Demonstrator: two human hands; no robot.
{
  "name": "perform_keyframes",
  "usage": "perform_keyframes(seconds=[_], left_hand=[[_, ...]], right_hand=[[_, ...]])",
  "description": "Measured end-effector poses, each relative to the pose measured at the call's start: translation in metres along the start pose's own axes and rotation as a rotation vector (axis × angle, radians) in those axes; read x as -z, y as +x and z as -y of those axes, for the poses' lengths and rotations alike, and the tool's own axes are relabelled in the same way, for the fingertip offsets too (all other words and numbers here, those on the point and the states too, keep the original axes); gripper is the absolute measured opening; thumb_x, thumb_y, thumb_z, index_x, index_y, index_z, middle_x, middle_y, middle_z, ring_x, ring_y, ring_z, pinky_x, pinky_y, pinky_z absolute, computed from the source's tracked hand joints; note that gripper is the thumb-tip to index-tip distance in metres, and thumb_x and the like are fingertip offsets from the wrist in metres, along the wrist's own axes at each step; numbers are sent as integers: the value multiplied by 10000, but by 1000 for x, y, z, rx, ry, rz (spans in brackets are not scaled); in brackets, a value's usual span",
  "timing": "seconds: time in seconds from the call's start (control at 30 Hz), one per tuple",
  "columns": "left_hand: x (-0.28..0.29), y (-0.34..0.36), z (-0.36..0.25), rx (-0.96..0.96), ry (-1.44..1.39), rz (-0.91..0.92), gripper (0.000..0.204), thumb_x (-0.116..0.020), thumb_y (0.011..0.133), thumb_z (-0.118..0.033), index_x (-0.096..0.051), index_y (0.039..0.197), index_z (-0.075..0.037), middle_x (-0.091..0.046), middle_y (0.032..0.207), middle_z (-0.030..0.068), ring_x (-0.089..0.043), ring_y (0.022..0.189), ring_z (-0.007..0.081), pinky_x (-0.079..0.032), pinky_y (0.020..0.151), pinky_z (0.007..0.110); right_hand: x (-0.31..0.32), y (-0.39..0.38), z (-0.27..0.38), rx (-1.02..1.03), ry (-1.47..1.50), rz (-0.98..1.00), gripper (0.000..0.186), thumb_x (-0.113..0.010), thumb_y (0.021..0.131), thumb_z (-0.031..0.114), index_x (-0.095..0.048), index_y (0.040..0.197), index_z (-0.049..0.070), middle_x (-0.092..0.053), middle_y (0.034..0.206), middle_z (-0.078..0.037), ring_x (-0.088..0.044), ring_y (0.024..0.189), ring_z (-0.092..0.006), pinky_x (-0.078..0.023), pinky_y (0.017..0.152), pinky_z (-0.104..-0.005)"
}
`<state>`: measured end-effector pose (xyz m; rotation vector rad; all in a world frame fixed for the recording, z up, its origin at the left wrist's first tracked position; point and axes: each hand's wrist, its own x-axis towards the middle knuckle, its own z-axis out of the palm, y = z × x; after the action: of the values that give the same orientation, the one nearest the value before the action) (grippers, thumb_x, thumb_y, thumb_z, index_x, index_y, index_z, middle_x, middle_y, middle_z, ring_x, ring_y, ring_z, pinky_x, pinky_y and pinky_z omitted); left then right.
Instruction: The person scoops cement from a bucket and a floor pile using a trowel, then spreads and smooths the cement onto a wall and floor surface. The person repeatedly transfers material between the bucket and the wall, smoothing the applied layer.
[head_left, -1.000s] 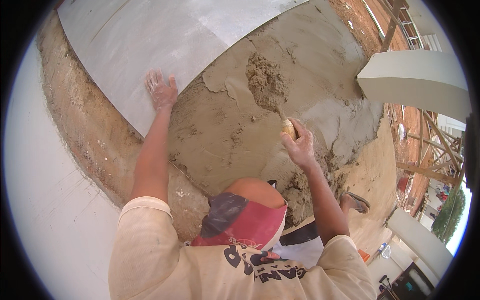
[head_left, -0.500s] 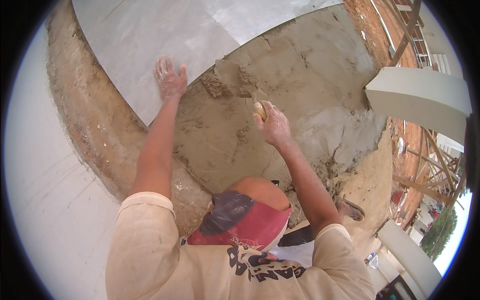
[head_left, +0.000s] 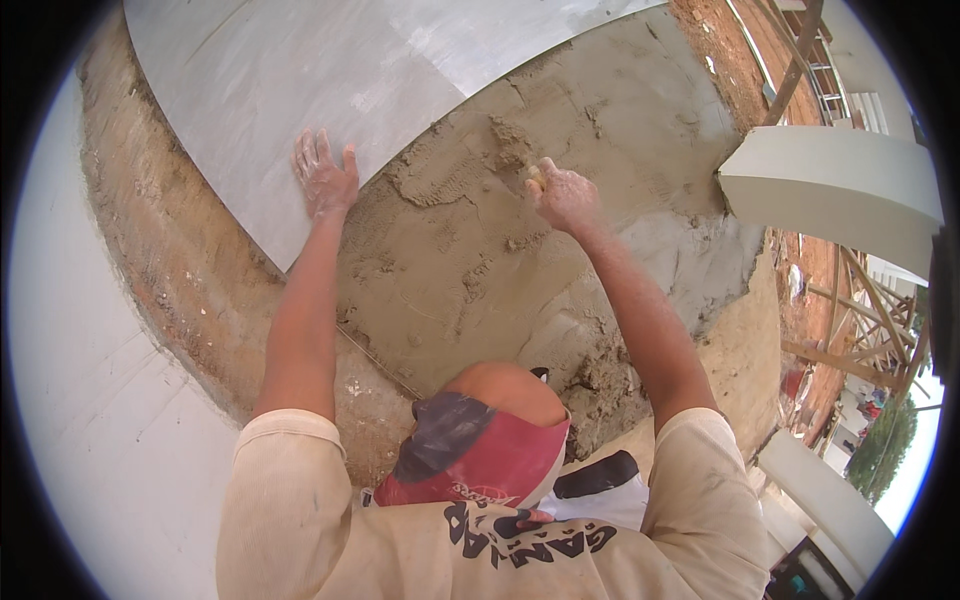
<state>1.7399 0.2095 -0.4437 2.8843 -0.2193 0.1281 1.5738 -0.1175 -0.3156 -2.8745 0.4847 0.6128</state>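
Observation:
My left hand [head_left: 326, 180] lies open on a large grey tile [head_left: 260, 90], fingers stretched, close to the tile's edge. Beside that edge spreads a bed of wet grey mortar [head_left: 420, 300]. Over the mortar, my right hand [head_left: 568, 200] is closed round the pale handle of a trowel [head_left: 537, 178]. The trowel's blade cannot be made out now, hidden by the hand or blended into the mortar. A loose ridge of mortar [head_left: 512, 142] rises just beyond the right hand.
A pale wall [head_left: 90, 340] curves along the left, with a strip of bare earth [head_left: 170, 240] before it. White pillars [head_left: 820, 180] stand at the right, near wooden props [head_left: 850, 370]. My bent knee [head_left: 510, 392] is at the mortar's near edge, next to rough clumps [head_left: 605, 385].
My right hand has moved right and slightly away with the trowel, leaving the mortar lump near the tile more spread out. The left hand still rests on the tile.

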Motion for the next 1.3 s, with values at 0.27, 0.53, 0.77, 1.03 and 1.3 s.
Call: perform_keyframes(seconds=[0.27,0.53,0.77,1.03,1.3], left_hand=[[-2,2,-4,5,11,-10,649,-427,981,-474,-338,1492,-83,-253,1576,130,-142,1491,260,-84,1241,429],[2,-1,-6,11,-4,-7,654,-431,983,-486,-339,1492,-87,-259,1575,121,-138,1492,254,-86,1242,429],[1,0,-3,-20,27,-31,632,-458,985,-439,-341,1488,-75,-263,1568,147,-160,1487,270,-116,1238,442],[5,-1,-10,-12,5,-18,625,-457,988,-418,-337,1486,-59,-274,1562,163,-162,1485,295,-113,1237,454],[1,0,-5,-19,38,-26,646,-441,987,-441,-320,1497,-64,-247,1578,172,-155,1489,304,-99,1240,450]], right_hand=[[31,27,-52,-25,19,8,438,-515,956,385,-512,1247,57,-693,994,-208,-659,971,-389,-514,846,-496],[28,41,-76,54,-68,-30,451,-520,949,402,-521,1269,84,-699,957,-197,-666,964,-368,-522,845,-489],[42,77,-101,-30,-94,-73,412,-522,951,407,-527,1221,96,-687,1030,-197,-647,1019,-369,-513,862,-492],[48,88,-117,-146,1,-25,441,-502,966,401,-534,1255,68,-668,1084,-233,-620,1070,-400,-482,901,-510],[34,57,-108,-93,30,9,442,-500,972,411,-523,1224,48,-674,1044,-241,-633,1040,-402,-491,883,-513]])
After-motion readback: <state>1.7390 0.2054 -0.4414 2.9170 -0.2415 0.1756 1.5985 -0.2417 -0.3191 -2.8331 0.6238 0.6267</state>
